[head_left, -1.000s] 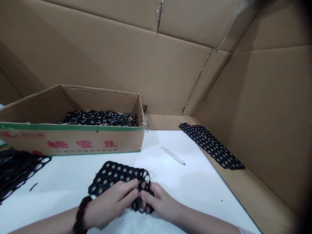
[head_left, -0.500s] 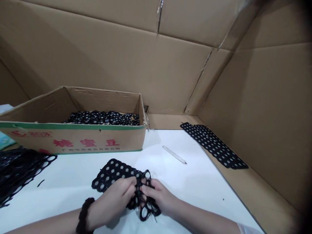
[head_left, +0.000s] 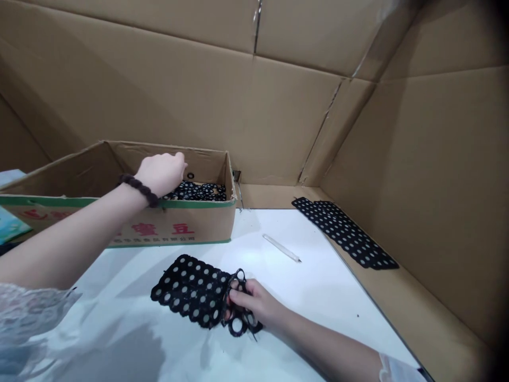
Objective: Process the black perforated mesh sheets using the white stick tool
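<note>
My right hand (head_left: 256, 305) is closed on the crumpled right end of a black perforated sheet (head_left: 191, 292) with rows of pale round spots. Loose black rings stick out around its thumb and fingers. The rest of the sheet lies flat on the white table to the left. My left hand (head_left: 161, 172) is over the open cardboard box (head_left: 210, 223), fingers curled, their tips mostly hidden. Just right of it, apart from the fingers, a small black ring (head_left: 191, 175) shows against the box's inner wall. Below lie many black perforated pieces (head_left: 202, 192) in the box.
A white pen-like tool (head_left: 281, 248) with a dark tip lies beyond my right hand. More black dotted sheets (head_left: 345, 233) rest along the right cardboard wall. Cardboard panels (head_left: 178, 95) enclose the back and right. A bluish-green packet (head_left: 11, 225) sits at the left.
My left hand has let go of the dotted sheet and moved up and left over the box. A small ring has appeared beside it. My right hand keeps its hold in nearly the same place.
</note>
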`<act>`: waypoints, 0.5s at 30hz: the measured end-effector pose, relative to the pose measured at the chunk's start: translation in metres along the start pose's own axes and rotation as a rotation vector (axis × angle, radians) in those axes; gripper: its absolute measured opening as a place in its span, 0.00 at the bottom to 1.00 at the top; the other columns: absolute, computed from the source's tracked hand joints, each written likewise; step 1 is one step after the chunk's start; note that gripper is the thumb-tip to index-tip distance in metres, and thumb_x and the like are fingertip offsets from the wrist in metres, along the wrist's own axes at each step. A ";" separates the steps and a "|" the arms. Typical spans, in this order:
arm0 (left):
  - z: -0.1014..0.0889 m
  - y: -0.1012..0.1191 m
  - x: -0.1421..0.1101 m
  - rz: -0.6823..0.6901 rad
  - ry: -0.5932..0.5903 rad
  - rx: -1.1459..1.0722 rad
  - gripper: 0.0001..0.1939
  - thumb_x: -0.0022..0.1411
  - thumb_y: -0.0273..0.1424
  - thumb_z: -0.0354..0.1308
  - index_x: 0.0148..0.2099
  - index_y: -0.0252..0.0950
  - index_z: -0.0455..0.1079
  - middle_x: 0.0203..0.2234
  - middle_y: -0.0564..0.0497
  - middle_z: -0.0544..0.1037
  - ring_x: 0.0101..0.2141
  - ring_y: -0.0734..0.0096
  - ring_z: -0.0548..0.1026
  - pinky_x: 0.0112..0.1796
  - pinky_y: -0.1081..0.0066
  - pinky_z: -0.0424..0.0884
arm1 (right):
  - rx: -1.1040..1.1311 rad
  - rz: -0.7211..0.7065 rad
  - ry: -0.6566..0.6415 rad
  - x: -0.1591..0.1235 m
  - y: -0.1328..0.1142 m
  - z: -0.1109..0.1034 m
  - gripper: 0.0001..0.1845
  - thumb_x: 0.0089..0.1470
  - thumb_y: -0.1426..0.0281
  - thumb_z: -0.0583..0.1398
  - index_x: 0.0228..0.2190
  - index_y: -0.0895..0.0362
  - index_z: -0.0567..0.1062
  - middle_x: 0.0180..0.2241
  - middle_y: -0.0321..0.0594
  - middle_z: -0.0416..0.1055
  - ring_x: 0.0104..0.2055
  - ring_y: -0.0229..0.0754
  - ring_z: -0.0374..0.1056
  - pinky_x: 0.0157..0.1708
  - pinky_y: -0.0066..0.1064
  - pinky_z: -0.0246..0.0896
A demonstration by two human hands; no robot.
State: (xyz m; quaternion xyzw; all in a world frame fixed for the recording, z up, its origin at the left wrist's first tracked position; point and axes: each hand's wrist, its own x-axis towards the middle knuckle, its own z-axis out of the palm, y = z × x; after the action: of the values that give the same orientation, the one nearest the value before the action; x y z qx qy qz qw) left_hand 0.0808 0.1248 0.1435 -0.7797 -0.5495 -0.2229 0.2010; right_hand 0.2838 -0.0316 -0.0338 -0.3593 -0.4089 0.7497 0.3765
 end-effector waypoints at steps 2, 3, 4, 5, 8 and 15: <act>-0.001 0.008 -0.002 0.035 0.010 0.004 0.29 0.67 0.42 0.31 0.48 0.26 0.65 0.26 0.56 0.71 0.33 0.74 0.71 0.29 0.72 0.48 | -0.017 -0.029 0.024 0.000 -0.001 -0.002 0.25 0.40 0.52 0.67 0.24 0.62 0.69 0.23 0.39 0.72 0.26 0.36 0.68 0.32 0.31 0.62; -0.001 0.013 -0.011 0.051 0.018 0.002 0.26 0.68 0.41 0.32 0.50 0.28 0.64 0.26 0.55 0.71 0.32 0.74 0.71 0.28 0.72 0.48 | -0.017 -0.035 0.044 0.000 -0.001 -0.003 0.25 0.40 0.52 0.67 0.24 0.62 0.69 0.24 0.39 0.72 0.26 0.36 0.68 0.32 0.30 0.62; -0.001 0.019 -0.023 0.073 0.018 -0.004 0.24 0.68 0.40 0.33 0.50 0.31 0.64 0.26 0.55 0.71 0.30 0.74 0.70 0.28 0.72 0.48 | -0.010 -0.033 0.067 0.000 -0.001 -0.004 0.25 0.40 0.52 0.66 0.25 0.61 0.69 0.24 0.39 0.73 0.26 0.36 0.68 0.31 0.30 0.61; -0.001 0.026 -0.039 0.109 -0.006 -0.021 0.22 0.68 0.40 0.35 0.46 0.33 0.65 0.26 0.54 0.71 0.28 0.74 0.69 0.27 0.72 0.49 | 0.003 -0.029 0.091 0.000 0.000 -0.005 0.25 0.40 0.52 0.66 0.25 0.61 0.69 0.24 0.39 0.73 0.25 0.35 0.68 0.30 0.29 0.61; 0.007 0.044 -0.092 0.338 -0.256 -0.185 0.20 0.67 0.43 0.41 0.30 0.36 0.63 0.20 0.54 0.69 0.22 0.74 0.66 0.26 0.72 0.50 | 0.027 -0.038 0.144 -0.001 -0.001 -0.004 0.25 0.42 0.50 0.65 0.25 0.61 0.68 0.22 0.37 0.72 0.23 0.34 0.67 0.27 0.27 0.59; 0.028 0.059 -0.148 0.485 -0.772 -0.576 0.21 0.60 0.51 0.51 0.28 0.38 0.60 0.20 0.55 0.69 0.21 0.73 0.64 0.23 0.72 0.48 | -0.063 -0.100 0.140 -0.006 -0.005 0.002 0.23 0.45 0.51 0.63 0.25 0.60 0.67 0.19 0.32 0.69 0.22 0.33 0.65 0.25 0.26 0.59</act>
State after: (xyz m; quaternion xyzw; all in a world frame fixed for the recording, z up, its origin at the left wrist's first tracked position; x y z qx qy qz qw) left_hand 0.0966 0.0084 0.0324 -0.9329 -0.3045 -0.0088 -0.1919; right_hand 0.2862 -0.0353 -0.0270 -0.4014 -0.4224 0.6898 0.4297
